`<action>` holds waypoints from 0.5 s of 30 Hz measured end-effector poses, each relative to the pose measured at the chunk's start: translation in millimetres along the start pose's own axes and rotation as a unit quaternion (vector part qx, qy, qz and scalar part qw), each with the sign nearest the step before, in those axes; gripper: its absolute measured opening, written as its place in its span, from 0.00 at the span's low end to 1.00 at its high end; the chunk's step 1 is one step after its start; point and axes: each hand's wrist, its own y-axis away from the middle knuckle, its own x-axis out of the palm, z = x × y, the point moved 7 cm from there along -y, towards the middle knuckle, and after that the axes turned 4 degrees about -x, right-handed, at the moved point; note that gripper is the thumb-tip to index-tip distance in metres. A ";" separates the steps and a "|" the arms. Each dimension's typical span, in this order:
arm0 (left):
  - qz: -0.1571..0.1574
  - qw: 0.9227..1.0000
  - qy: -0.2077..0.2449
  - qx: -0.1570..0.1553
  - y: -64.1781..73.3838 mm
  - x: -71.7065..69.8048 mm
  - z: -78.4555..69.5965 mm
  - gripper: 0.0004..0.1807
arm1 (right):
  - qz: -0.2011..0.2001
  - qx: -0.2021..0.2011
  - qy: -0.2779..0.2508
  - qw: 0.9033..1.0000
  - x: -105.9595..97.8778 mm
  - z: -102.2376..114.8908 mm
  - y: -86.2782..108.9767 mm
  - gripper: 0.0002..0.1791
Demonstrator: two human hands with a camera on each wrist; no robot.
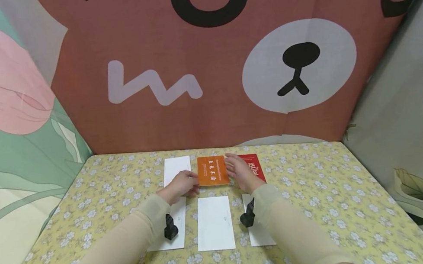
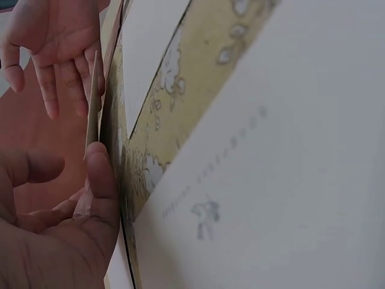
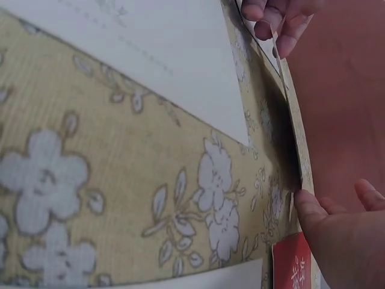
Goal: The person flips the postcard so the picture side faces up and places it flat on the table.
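Observation:
An orange card (image 1: 212, 171) with white lettering is at the far middle of the table. My left hand (image 1: 181, 184) pinches its left edge between thumb and fingers. In the left wrist view the card (image 2: 92, 111) appears edge-on, held by the left hand (image 2: 66, 223). At the opposite edge, my right hand (image 1: 241, 172) has its fingers extended, with the thumb tip right at the card's edge in the right wrist view. A shadow lies under the card there. A red card (image 1: 255, 167) with white characters lies beside the right hand, partly hidden by it.
Nearer me lie three white cards in a row: a left one (image 1: 181, 227), a middle one (image 1: 214, 224) and a right one (image 1: 260, 233), the outer two partly covered by my arms. Another white card (image 1: 176, 167) lies behind my left hand. A bear-print cloth (image 1: 226, 121) backs the flowered tablecloth (image 1: 316, 224).

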 end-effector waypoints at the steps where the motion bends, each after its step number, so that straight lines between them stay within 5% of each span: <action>1: 0.005 1.000 -0.001 -0.003 -0.1 1.2 -0.3 0.21 | 0.002 0.000 0.002 1.000 -0.6 -0.5 -0.4 0.33; 15: 0.021 0.999 -0.020 -0.023 0.8 7.5 -4.0 0.23 | 0.004 0.004 0.044 0.999 -3.2 -3.2 -2.3 0.33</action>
